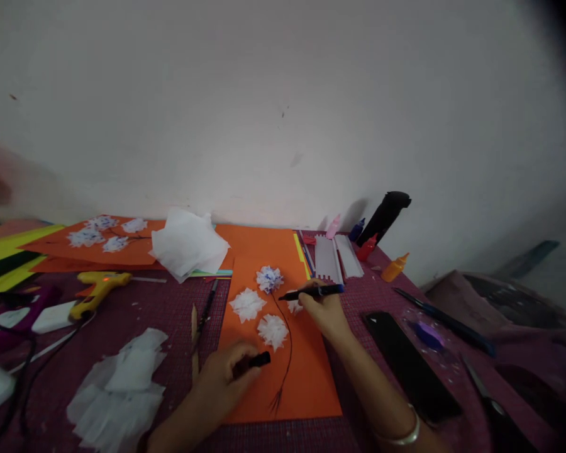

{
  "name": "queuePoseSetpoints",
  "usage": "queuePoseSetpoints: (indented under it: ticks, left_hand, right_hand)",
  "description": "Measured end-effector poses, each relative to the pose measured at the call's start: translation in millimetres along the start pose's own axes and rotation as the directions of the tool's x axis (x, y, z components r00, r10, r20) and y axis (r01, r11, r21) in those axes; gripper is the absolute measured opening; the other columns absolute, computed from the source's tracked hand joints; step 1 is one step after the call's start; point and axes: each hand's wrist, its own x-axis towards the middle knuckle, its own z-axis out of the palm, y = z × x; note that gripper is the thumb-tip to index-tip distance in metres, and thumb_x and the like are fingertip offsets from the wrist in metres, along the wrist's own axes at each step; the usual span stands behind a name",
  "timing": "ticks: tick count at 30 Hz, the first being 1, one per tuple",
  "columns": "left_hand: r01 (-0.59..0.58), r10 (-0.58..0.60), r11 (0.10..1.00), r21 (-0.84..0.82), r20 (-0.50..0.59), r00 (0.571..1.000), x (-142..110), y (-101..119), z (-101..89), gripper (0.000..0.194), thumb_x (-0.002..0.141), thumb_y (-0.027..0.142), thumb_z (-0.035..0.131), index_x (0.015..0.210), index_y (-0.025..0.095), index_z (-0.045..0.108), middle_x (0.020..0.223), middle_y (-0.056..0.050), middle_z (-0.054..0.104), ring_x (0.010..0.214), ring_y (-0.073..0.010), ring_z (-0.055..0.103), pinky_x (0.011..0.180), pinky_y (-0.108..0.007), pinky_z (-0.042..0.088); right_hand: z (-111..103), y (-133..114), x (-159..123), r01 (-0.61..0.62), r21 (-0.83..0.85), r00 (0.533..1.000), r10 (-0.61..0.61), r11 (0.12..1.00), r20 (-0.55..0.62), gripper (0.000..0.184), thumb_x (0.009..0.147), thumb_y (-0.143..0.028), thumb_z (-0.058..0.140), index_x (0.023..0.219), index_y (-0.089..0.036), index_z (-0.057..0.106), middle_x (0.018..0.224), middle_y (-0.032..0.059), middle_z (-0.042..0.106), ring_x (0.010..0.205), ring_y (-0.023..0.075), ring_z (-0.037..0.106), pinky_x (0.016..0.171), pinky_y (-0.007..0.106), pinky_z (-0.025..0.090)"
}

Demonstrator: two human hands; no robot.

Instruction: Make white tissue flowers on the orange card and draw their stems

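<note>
My right hand (324, 309) is closed around a marker (318, 291) with a black body and a blue end, its tip over the orange paper sheet (306, 390). Between the fingers of my left hand (229, 377) is a black marker cap (259, 359), low over the sheet's left side. White tissue flowers (272, 331) are fixed on the sheet. The top flower (269, 279) has blue marks on it, and another is partly hidden by my right hand. A thin dark stem (290, 352) curves down the sheet to a few short strokes at its foot.
On the left lie a yellow glue gun (97, 290) with a cable, tissue pieces (122, 390), a pencil (194, 340) and another flower sheet (136, 250). White tissue sheets (188, 242) sit behind. Rightward are a black phone-like slab (410, 365), a cutter knife (448, 322), scissors (490, 402) and paint bottles (395, 268).
</note>
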Motion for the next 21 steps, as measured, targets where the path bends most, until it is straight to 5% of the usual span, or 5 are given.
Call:
queuePoseSetpoints:
  ticks: [21]
  left_hand:
    - [0.052, -0.052, 0.998, -0.037, 0.007, 0.999, 0.3, -4.6, 3.5, 0.017, 0.076, 0.024, 0.05, 0.086, 0.02, 0.063, 0.08, 0.0, 0.065, 0.072, -0.0153, 0.055, 0.065, -0.024, 0.041]
  right_hand:
    - [7.3, 14.5, 8.8, 0.03, -0.127, 0.999, -0.025, 0.991, 0.04, 0.005, 0.063, -0.015, 0.053, 0.066, -0.02, 0.055, 0.058, -0.0033, 0.054, 0.056, 0.0144, 0.049, 0.054, 0.025, 0.037]
